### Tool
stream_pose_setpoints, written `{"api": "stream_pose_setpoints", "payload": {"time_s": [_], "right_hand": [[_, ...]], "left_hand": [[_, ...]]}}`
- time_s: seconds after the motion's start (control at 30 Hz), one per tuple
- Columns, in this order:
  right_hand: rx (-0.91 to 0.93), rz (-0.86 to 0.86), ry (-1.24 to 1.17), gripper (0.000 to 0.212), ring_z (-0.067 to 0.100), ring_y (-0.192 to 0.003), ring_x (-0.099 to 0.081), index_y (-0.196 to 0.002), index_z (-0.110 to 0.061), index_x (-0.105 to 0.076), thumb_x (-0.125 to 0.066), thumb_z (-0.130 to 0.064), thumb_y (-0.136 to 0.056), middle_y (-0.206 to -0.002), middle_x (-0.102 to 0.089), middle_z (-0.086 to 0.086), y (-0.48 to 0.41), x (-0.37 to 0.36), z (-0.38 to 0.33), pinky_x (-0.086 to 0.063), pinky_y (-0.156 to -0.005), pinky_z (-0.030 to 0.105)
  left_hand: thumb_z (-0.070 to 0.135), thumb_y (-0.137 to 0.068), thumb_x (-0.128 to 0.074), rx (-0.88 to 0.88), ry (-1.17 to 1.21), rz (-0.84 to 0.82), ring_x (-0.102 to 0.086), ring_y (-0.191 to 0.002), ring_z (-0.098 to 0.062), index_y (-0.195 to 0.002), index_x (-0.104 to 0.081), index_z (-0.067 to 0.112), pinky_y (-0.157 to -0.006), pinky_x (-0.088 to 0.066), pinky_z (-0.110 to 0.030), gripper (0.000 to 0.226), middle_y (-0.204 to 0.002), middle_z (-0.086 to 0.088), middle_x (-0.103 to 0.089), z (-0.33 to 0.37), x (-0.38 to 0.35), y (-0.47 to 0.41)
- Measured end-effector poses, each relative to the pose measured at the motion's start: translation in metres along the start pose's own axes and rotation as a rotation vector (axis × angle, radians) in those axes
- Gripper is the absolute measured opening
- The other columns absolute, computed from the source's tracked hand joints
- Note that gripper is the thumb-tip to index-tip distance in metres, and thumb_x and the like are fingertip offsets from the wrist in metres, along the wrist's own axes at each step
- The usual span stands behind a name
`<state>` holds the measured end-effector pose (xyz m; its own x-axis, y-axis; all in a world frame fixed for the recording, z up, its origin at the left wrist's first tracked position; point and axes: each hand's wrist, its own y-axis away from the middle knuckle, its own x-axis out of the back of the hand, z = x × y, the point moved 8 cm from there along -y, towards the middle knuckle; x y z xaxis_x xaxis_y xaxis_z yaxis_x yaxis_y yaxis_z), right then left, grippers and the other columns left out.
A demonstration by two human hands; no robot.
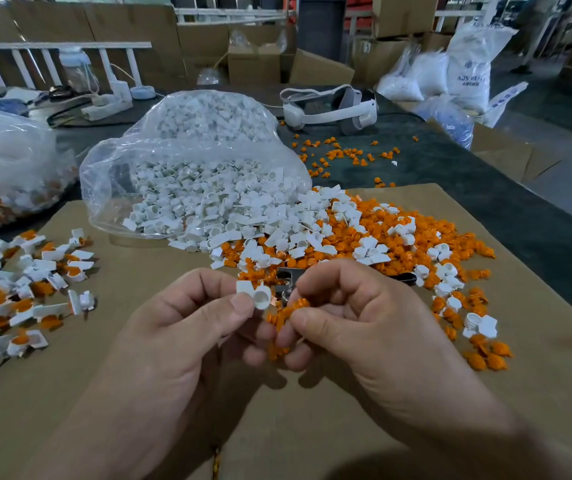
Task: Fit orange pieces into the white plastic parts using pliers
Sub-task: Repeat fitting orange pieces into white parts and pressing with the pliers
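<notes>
Clearly the step in hand is the mating of one pair: the left hand has its grip closed on a single white plastic part, thumb and forefinger pinching its flat tab so the round socket faces toward 3 o'clock. Just beside it, the right hand has its grip closed on a small orange piece at the fingertips, with several more orange pieces bunched between the two hands at about 6 o'clock of the white part; whether the curled fingers hold those as well I cannot tell. The two pieces are near but not yet joined. Behind the right knuckles, at 12 o'clock, the metal head of the pliers lies on the heap, its dark handle running out toward 3 o'clock, touched by neither hand. By my judgement the next move calls for lining the orange piece up with the socket, seating it by finger, then freeing a hand for the pliers to press it home. Farther out at 12 to 2 o'clock spreads the mixed heap of loose parts on the cardboard sheet covering the counter, fed by an open plastic bag at 11 o'clock. At 9 o'clock lies a pile of assembled pieces, suggesting the job is well under way with much left.
</notes>
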<state>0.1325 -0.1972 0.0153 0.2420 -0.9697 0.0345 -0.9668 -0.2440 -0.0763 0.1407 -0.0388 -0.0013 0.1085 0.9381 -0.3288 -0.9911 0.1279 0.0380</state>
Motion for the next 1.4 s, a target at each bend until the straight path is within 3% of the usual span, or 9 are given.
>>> {"api": "stream_pose_setpoints", "payload": {"time_s": [0.13,0.23,0.33,0.47,0.57,0.77,0.93,1.13,1.4], "right_hand": [[-0.002,-0.003,-0.020,0.015,0.027,-0.072,-0.071,-0.093,-0.031,-0.065,-0.067,-0.022,-0.082,-0.080,-0.073,0.010,0.000,0.000,0.002,-0.058,-0.065,0.049],[0.019,0.041,-0.024,0.019,0.024,-0.068,-0.070,-0.094,-0.032,-0.065,-0.070,-0.024,-0.077,-0.080,-0.071,0.008,0.000,0.003,0.001,-0.055,-0.061,0.038],[0.043,0.089,0.024,0.022,0.020,-0.068,-0.069,-0.094,-0.033,-0.065,-0.073,-0.027,-0.074,-0.081,-0.069,0.004,0.002,0.007,0.000,-0.056,-0.061,0.032],[0.074,0.109,0.117,0.020,0.022,-0.071,-0.068,-0.094,-0.034,-0.068,-0.071,-0.032,-0.074,-0.082,-0.068,0.000,0.002,0.010,-0.003,-0.060,-0.064,0.046],[0.071,0.083,0.107,0.022,0.022,-0.076,-0.069,-0.096,-0.037,-0.068,-0.070,-0.030,-0.076,-0.089,-0.069,-0.002,0.001,0.009,-0.002,-0.061,-0.069,0.047],[0.084,0.028,-0.001,0.022,0.017,-0.078,-0.069,-0.098,-0.031,-0.070,-0.069,-0.019,-0.079,-0.095,-0.070,0.002,0.000,0.006,-0.001,-0.055,-0.070,0.027],[0.063,0.002,0.026,0.021,0.020,-0.078,-0.069,-0.099,-0.033,-0.068,-0.067,-0.024,-0.080,-0.093,-0.070,0.004,0.001,0.005,-0.001,-0.058,-0.074,0.038],[0.049,-0.044,-0.110,0.019,0.024,-0.075,-0.069,-0.099,-0.025,-0.070,-0.063,-0.016,-0.084,-0.091,-0.072,0.010,-0.001,0.001,-0.004,-0.056,-0.072,0.030],[-0.019,-0.092,-0.127,0.015,0.025,-0.065,-0.064,-0.100,-0.027,-0.067,-0.056,-0.027,-0.090,-0.080,-0.068,0.008,-0.001,-0.003,-0.001,-0.051,-0.060,0.033]], "left_hand": [[0.019,-0.063,-0.085,-0.066,0.085,-0.106,-0.070,-0.059,-0.026,-0.080,-0.072,0.002,-0.055,-0.057,-0.029,0.027,-0.081,-0.026,-0.071,0.006,-0.012,0.005],[0.039,-0.055,-0.093,-0.077,-0.024,-0.112,-0.070,-0.064,-0.024,-0.085,-0.072,0.002,-0.061,-0.058,-0.029,0.052,-0.073,-0.016,-0.071,0.005,-0.011,0.005],[0.043,-0.054,-0.093,-0.103,-0.068,-0.106,-0.071,-0.069,-0.026,-0.079,-0.074,0.009,-0.067,-0.059,-0.034,0.047,-0.081,-0.015,-0.074,0.006,-0.010,0.004],[0.045,-0.056,-0.091,-0.117,-0.119,-0.125,-0.070,-0.072,-0.022,-0.076,-0.073,0.014,-0.068,-0.059,-0.034,0.041,-0.105,-0.018,-0.075,0.008,-0.009,0.004],[0.048,-0.053,-0.091,-0.136,-0.128,-0.118,-0.070,-0.067,-0.016,-0.076,-0.074,0.014,-0.058,-0.057,-0.025,0.045,-0.103,-0.017,-0.076,0.011,-0.010,0.005],[0.046,-0.058,-0.090,-0.181,-0.111,-0.155,-0.073,-0.066,-0.016,-0.078,-0.075,0.015,-0.056,-0.056,-0.024,0.040,-0.100,-0.019,-0.076,0.016,-0.014,0.006],[0.046,-0.059,-0.089,-0.188,-0.124,-0.166,-0.071,-0.063,-0.016,-0.076,-0.075,0.018,-0.055,-0.055,-0.024,0.036,-0.095,-0.020,-0.076,0.016,-0.014,0.005],[0.045,-0.064,-0.088,-0.234,-0.137,-0.154,-0.074,-0.081,-0.037,-0.081,-0.075,0.018,-0.059,-0.057,-0.030,0.034,-0.098,-0.022,-0.075,0.018,-0.012,0.005],[0.048,-0.052,-0.092,-0.228,-0.106,-0.088,-0.066,-0.062,-0.023,-0.076,-0.075,0.012,-0.052,-0.053,-0.026,0.046,-0.083,-0.024,-0.072,0.015,-0.006,0.003]]}}
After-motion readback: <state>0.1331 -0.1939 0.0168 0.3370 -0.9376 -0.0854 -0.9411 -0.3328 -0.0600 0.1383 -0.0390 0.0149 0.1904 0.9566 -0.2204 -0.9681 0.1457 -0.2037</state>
